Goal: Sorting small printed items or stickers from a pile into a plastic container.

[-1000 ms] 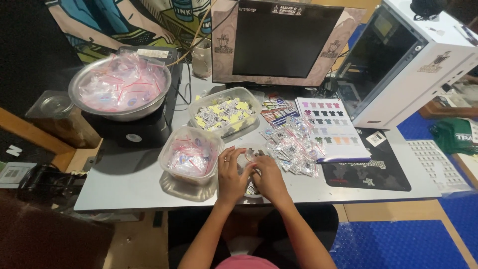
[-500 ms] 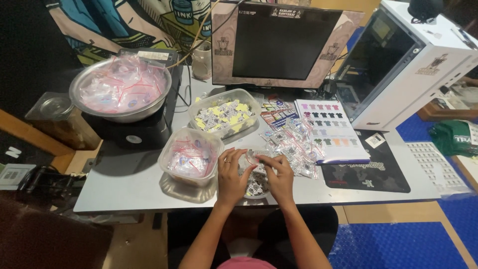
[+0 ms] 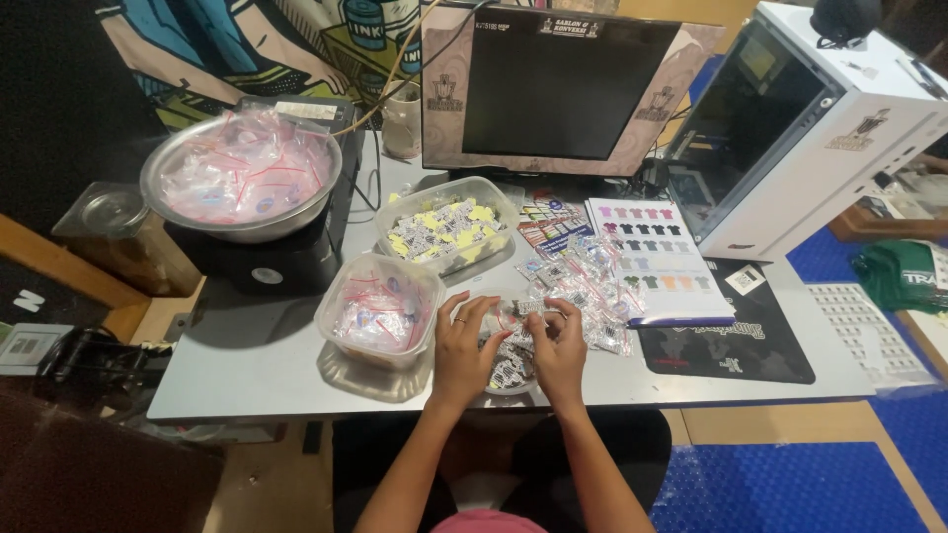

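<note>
Grey desk (image 3: 247,365) is pretty cluttered. Both hands, left hand (image 3: 462,345) and right hand (image 3: 559,347), pinch a small clear packet (image 3: 513,314) at the front edge, over a little dish (image 3: 509,373). Loose packets (image 3: 583,286) lie just right; a plastic tub (image 3: 380,311) sits left.

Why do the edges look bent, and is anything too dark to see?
Head view: the wide lens bows the monitor and white case outward; the left side behind the bowl falls into deep shadow; the hands are evenly lit and sharp.
</note>
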